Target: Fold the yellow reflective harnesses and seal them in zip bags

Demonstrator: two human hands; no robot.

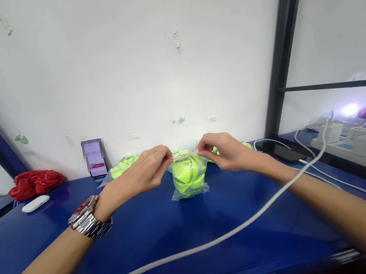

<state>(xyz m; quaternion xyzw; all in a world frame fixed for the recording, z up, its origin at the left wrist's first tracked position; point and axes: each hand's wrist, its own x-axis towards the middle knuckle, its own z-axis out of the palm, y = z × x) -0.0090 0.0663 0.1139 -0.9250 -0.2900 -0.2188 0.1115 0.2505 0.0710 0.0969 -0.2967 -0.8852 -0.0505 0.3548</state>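
I see two hands, left [152, 166] and right [224, 151], each pinching one clear plastic bag [190, 194] of folded neon-yellow fabric [188, 173].

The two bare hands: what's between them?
In the head view, a clear plastic bag of yellow-green fabric, its top pinched by the left hand and right hand.

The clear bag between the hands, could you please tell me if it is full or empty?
Full: neon-yellow fabric bulges inside the clear bag; the left hand and right hand pinch its top edge.
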